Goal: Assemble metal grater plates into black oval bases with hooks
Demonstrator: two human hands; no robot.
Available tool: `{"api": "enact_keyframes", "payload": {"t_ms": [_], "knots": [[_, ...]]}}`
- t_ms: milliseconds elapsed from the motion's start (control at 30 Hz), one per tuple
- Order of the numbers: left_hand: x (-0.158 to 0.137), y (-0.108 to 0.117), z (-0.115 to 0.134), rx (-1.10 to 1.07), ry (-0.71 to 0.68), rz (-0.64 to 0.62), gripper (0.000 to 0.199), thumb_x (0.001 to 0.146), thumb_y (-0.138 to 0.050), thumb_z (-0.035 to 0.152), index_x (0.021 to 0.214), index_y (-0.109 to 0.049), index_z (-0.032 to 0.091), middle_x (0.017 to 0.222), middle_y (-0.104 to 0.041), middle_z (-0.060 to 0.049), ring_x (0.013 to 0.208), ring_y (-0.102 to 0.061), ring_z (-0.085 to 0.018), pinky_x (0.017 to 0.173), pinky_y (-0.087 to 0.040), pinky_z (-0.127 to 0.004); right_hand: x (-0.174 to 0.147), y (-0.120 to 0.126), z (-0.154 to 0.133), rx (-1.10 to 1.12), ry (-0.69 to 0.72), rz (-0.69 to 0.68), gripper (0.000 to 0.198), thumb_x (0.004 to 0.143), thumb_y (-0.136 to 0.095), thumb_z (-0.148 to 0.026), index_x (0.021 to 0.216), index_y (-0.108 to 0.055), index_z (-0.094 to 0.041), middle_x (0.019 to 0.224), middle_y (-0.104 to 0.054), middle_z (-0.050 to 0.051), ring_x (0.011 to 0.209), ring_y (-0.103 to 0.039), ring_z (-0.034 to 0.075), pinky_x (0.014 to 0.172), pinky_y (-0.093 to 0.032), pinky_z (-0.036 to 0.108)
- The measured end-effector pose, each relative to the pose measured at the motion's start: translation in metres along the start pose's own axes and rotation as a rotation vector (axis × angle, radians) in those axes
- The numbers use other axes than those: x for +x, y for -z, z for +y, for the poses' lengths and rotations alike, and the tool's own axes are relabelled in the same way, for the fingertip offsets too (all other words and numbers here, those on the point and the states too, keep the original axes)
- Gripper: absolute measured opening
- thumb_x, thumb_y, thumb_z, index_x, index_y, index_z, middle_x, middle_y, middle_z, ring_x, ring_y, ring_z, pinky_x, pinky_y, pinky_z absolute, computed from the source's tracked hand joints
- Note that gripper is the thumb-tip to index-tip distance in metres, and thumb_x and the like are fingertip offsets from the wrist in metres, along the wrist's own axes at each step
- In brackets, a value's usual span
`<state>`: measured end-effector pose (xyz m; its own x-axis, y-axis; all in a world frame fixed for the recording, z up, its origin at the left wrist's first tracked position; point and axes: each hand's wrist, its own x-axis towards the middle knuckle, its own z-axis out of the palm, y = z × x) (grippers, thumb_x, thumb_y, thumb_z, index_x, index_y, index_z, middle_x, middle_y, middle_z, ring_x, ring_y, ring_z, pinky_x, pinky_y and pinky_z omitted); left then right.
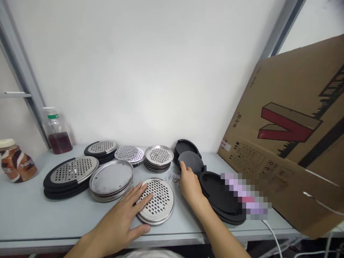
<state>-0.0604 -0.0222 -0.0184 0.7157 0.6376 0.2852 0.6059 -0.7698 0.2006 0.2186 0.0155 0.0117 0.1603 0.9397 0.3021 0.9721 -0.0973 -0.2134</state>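
My left hand (127,215) lies with its fingers spread, fingertips resting on a round perforated metal plate (158,200) near the table's front edge. My right hand (189,182) is closed on the near edge of a thin dark grey disc (191,161), which leans over the black round trays; some of its fingers are hidden. Behind the disc is a stack of black round trays (186,147). Larger black trays (220,193) lie to the right of my right hand. Small metal rings (172,177) lie on the table between my hands.
Left stand stacks of grater plates in black rims (73,170), plain metal plates (111,177) and more perforated plates (159,156). A bottle of dark red liquid (59,141) and a brown jar (17,163) stand far left. A large cardboard box (285,150) leans at right, by a pixelated patch.
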Motion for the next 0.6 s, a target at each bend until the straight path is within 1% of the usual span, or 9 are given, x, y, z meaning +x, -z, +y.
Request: {"api": "enact_keyframes", "payload": {"t_ms": [33,67,100,200,267,400,500,600], "knots": [[0.000,0.000,0.000,0.001,-0.001,-0.001,0.073,0.094,-0.059,0.051,0.156,-0.024,0.034,0.164,-0.018,-0.005,0.146,-0.027,-0.037,0.114,-0.034,-0.057,0.003,-0.001,-0.002,-0.020,-0.010,-0.004,0.068,0.080,-0.042,0.011,0.145,-0.041,-0.008,0.101,-0.069,0.022,0.083,-0.073,0.031,0.074,-0.053,0.040],[0.000,0.000,0.000,-0.001,0.000,0.000,0.073,0.094,-0.059,0.051,0.156,-0.024,0.034,0.164,-0.018,-0.005,0.146,-0.027,-0.037,0.113,-0.034,-0.057,0.005,-0.002,-0.003,-0.035,-0.022,-0.004,0.066,0.080,-0.042,0.011,0.143,-0.042,-0.006,0.097,-0.069,0.021,0.082,-0.073,0.031,0.072,-0.053,0.039],[0.000,0.000,-0.001,-0.005,0.003,0.002,0.073,0.094,-0.059,0.051,0.156,-0.024,0.035,0.164,-0.018,-0.005,0.146,-0.027,-0.037,0.113,-0.034,-0.057,0.007,-0.003,-0.005,-0.046,-0.033,-0.001,0.061,0.080,-0.042,0.011,0.139,-0.046,-0.004,0.095,-0.069,0.022,0.082,-0.073,0.030,0.071,-0.053,0.038],[0.000,0.001,-0.001,-0.015,0.014,-0.005,0.074,0.093,-0.060,0.051,0.156,-0.024,0.035,0.164,-0.018,-0.004,0.146,-0.026,-0.037,0.113,-0.035,-0.057,0.012,-0.005,-0.006,-0.053,-0.050,0.026,0.042,0.083,-0.039,0.009,0.116,-0.061,-0.005,0.099,-0.068,0.023,0.082,-0.072,0.029,0.072,-0.053,0.037],[0.000,0.001,-0.002,-0.019,0.022,-0.012,0.074,0.093,-0.060,0.051,0.156,-0.024,0.036,0.164,-0.019,-0.004,0.147,-0.024,-0.037,0.113,-0.035,-0.058,0.014,-0.007,-0.005,-0.036,-0.043,0.058,0.036,0.086,-0.037,0.006,0.108,-0.063,-0.006,0.101,-0.067,0.022,0.082,-0.072,0.029,0.073,-0.052,0.037],[0.000,0.001,-0.001,-0.048,0.038,-0.010,0.076,0.091,-0.064,0.049,0.155,-0.025,0.037,0.163,-0.021,-0.002,0.147,-0.022,-0.039,0.112,-0.036,-0.058,0.014,-0.009,0.000,0.033,-0.015,0.143,0.031,0.093,-0.039,-0.005,0.117,-0.058,-0.006,0.105,-0.065,0.022,0.088,-0.070,0.031,0.076,-0.052,0.040],[-0.001,0.002,0.000,-0.066,0.045,-0.018,0.078,0.090,-0.066,0.048,0.155,-0.024,0.037,0.163,-0.021,-0.002,0.147,-0.022,-0.039,0.113,-0.035,-0.058,0.012,-0.009,0.001,0.102,0.012,0.213,0.034,0.095,-0.038,-0.011,0.125,-0.053,-0.009,0.112,-0.064,0.021,0.096,-0.068,0.031,0.079,-0.052,0.040],[-0.001,0.002,0.002,-0.075,0.056,-0.036,0.080,0.089,-0.066,0.048,0.156,-0.023,0.037,0.164,-0.019,-0.002,0.148,-0.020,-0.038,0.113,-0.034,-0.058,0.008,-0.007,-0.001,0.179,0.065,0.268,0.036,0.097,-0.036,-0.017,0.129,-0.050,-0.009,0.117,-0.063,0.021,0.101,-0.067,0.033,0.079,-0.054,0.043]]}}
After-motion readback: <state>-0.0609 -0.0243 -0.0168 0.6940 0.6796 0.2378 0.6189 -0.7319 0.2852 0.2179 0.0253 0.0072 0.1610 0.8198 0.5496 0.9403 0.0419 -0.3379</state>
